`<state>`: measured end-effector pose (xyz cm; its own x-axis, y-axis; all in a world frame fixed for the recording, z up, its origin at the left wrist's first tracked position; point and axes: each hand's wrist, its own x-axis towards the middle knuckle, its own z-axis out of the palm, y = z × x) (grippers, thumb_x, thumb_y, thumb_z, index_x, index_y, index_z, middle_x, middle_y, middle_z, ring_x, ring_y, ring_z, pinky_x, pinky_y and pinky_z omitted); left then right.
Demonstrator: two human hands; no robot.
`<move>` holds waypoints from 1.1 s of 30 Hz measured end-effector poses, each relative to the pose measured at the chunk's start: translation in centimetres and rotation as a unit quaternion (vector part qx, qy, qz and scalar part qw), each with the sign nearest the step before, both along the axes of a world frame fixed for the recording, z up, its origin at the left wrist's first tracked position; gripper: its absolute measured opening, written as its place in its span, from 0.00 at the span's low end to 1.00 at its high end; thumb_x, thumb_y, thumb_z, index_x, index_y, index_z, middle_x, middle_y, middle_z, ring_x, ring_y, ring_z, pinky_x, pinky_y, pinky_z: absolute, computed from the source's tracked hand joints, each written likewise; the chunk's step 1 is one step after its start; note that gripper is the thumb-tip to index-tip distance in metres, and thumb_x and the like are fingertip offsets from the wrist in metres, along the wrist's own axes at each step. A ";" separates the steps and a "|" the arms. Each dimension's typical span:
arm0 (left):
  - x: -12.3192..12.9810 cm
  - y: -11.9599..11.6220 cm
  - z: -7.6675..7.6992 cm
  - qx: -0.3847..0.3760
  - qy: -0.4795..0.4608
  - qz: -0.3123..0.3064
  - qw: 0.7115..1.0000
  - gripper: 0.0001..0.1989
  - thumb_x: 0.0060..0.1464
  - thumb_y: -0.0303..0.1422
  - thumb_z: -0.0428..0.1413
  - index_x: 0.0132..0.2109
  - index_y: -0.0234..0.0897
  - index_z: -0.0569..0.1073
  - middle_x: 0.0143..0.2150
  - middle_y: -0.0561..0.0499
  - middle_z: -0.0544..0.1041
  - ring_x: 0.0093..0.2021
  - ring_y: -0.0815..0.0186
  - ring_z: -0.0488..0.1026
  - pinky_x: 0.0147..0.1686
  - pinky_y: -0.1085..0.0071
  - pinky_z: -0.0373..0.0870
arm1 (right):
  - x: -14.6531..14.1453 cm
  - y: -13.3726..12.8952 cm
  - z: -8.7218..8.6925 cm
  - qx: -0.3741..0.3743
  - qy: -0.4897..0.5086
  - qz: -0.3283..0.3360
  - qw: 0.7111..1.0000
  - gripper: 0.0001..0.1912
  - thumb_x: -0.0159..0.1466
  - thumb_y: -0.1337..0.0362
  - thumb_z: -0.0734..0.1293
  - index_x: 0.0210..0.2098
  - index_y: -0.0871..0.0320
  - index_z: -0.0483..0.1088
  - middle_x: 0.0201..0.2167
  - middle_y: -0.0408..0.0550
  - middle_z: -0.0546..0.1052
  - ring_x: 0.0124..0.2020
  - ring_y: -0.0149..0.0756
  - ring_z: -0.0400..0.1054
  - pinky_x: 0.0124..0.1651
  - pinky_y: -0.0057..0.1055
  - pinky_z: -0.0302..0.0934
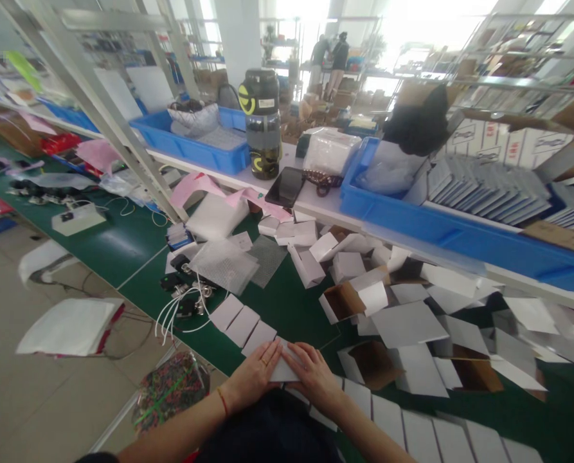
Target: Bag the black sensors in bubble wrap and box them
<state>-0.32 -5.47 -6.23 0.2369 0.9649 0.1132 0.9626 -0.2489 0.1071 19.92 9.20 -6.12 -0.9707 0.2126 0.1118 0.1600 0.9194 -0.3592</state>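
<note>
From where I stand, L hand (pixel 254 376) & R hand (pixel 319 379) grip a white box (pixel 285 369) btwn them, fingers flat on top, prob. to steady it; thumbs hard to make out. It's at the green table's (pixel 310 315) near edge, w/in easy reach. Closed boxes (pixel 243 326) sit side by side, saving space; open boxes (pixel 342 302) lie loose to the R.

So the bottle (pixel 263 138) was parked on the shelf (pixel 328 206) between two bins (pixel 387 215), phone (pixel 285 186) just beside it. Below, open boxes (pixel 409 323) were kinda strewn across the table (pixel 291 308), right of the bubble wrap (pixel 225 265).
</note>
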 end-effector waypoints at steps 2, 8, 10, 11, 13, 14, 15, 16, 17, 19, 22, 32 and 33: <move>-0.1 0.0 -0.2 0.006 0.004 -0.002 1.000 0.34 0.71 0.41 0.53 0.72 0.20 0.56 0.69 0.28 0.68 0.70 0.48 0.66 0.66 0.57 0.66 | 0.0 0.0 0.3 0.003 -0.007 0.002 1.000 0.45 0.61 0.58 0.80 0.72 0.53 0.58 0.64 0.59 0.71 0.61 0.59 0.65 0.58 0.54 0.70; -0.3 -0.3 -0.8 0.032 0.015 0.019 0.999 0.42 0.67 0.52 0.53 0.73 0.23 0.54 0.69 0.27 0.68 0.68 0.46 0.67 0.64 0.54 0.65 | 0.0 -0.1 0.4 0.002 -0.014 0.008 1.000 0.47 0.64 0.51 0.76 0.74 0.56 0.53 0.68 0.60 0.67 0.67 0.60 0.61 0.63 0.58 0.65; -0.4 -0.3 -1.0 0.051 0.018 0.022 0.998 0.44 0.66 0.53 0.53 0.74 0.25 0.52 0.69 0.28 0.67 0.68 0.45 0.66 0.66 0.51 0.62 | -0.1 -0.1 0.4 0.004 -0.016 0.002 1.000 0.46 0.67 0.46 0.73 0.74 0.57 0.52 0.70 0.60 0.64 0.69 0.59 0.58 0.67 0.59 0.61; -0.4 -0.3 -1.0 0.064 0.019 0.023 0.998 0.42 0.67 0.51 0.52 0.75 0.26 0.51 0.69 0.29 0.68 0.68 0.45 0.65 0.67 0.50 0.60 | -0.2 -0.1 0.4 0.006 -0.017 -0.004 1.000 0.44 0.68 0.44 0.70 0.74 0.57 0.52 0.71 0.60 0.63 0.70 0.58 0.57 0.68 0.58 0.59; -0.6 -0.1 -1.2 0.091 0.019 0.024 0.995 0.38 0.70 0.45 0.51 0.76 0.27 0.49 0.68 0.30 0.70 0.67 0.46 0.67 0.68 0.50 0.56 | -0.3 -0.2 0.5 0.013 -0.020 -0.018 1.000 0.40 0.72 0.43 0.65 0.73 0.57 0.54 0.72 0.57 0.62 0.71 0.55 0.56 0.71 0.58 0.56; -0.7 0.1 -1.2 0.106 0.018 0.022 0.994 0.37 0.71 0.43 0.49 0.76 0.27 0.47 0.67 0.30 0.71 0.66 0.46 0.68 0.68 0.51 0.56 | -0.4 -0.3 0.6 0.018 -0.022 -0.024 0.999 0.38 0.73 0.42 0.63 0.73 0.57 0.55 0.72 0.56 0.63 0.71 0.54 0.57 0.71 0.57 0.55; -0.8 0.3 -1.3 0.119 0.017 0.019 0.993 0.37 0.72 0.43 0.47 0.77 0.26 0.46 0.66 0.30 0.72 0.65 0.46 0.69 0.68 0.52 0.57 | -0.5 -0.4 0.8 0.023 -0.024 -0.029 0.999 0.38 0.73 0.41 0.62 0.73 0.57 0.55 0.71 0.55 0.63 0.71 0.54 0.57 0.72 0.57 0.54; -0.9 0.5 -1.3 0.130 0.017 0.016 0.991 0.36 0.73 0.43 0.45 0.77 0.26 0.45 0.65 0.30 0.72 0.64 0.46 0.70 0.67 0.53 0.58 | -0.6 -0.5 0.9 0.029 -0.025 -0.034 0.999 0.37 0.73 0.41 0.61 0.73 0.57 0.56 0.71 0.55 0.64 0.71 0.53 0.57 0.73 0.57 0.54; -1.0 0.7 -1.3 0.140 0.018 0.012 0.990 0.36 0.73 0.43 0.43 0.77 0.25 0.43 0.64 0.29 0.73 0.63 0.46 0.71 0.65 0.53 0.59 | -0.7 -0.6 1.0 0.037 -0.026 -0.039 0.998 0.37 0.74 0.42 0.60 0.72 0.58 0.56 0.71 0.55 0.64 0.71 0.54 0.56 0.73 0.55 0.54; -0.9 1.0 -1.3 0.150 0.025 0.010 0.988 0.36 0.74 0.42 0.39 0.77 0.23 0.41 0.63 0.29 0.74 0.62 0.46 0.72 0.64 0.54 0.61 | -1.0 -0.9 1.3 0.050 -0.026 -0.045 0.997 0.35 0.75 0.46 0.60 0.72 0.62 0.57 0.70 0.57 0.65 0.71 0.56 0.56 0.73 0.54 0.55; -0.2 0.8 -1.4 0.144 0.048 0.023 0.988 0.36 0.73 0.40 0.40 0.77 0.22 0.39 0.64 0.28 0.73 0.63 0.44 0.71 0.63 0.54 0.63 | -1.2 -1.5 1.6 0.061 -0.021 -0.047 0.997 0.32 0.75 0.54 0.61 0.71 0.66 0.57 0.69 0.61 0.66 0.70 0.61 0.58 0.71 0.54 0.57; 1.3 -0.1 -3.0 0.098 0.069 0.071 0.990 0.41 0.67 0.33 0.47 0.76 0.19 0.36 0.72 0.22 0.60 0.69 0.38 0.64 0.62 0.50 0.68 | -1.4 -2.4 0.5 0.050 -0.013 -0.050 0.997 0.31 0.75 0.59 0.61 0.72 0.69 0.57 0.70 0.66 0.63 0.70 0.66 0.56 0.70 0.59 0.58; 1.3 -0.1 -3.1 0.095 0.066 0.071 0.991 0.41 0.67 0.34 0.48 0.76 0.19 0.37 0.72 0.22 0.60 0.69 0.38 0.64 0.62 0.50 0.68 | -1.3 -2.4 0.5 0.045 -0.014 -0.052 0.998 0.31 0.75 0.59 0.61 0.72 0.68 0.56 0.71 0.65 0.61 0.71 0.66 0.55 0.70 0.58 0.58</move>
<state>0.93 -5.58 -9.31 0.1249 0.9536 0.2738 0.9919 -0.1131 -0.0585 18.63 6.78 -5.62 -0.9473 0.3017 0.1080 0.2643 0.9261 -0.2692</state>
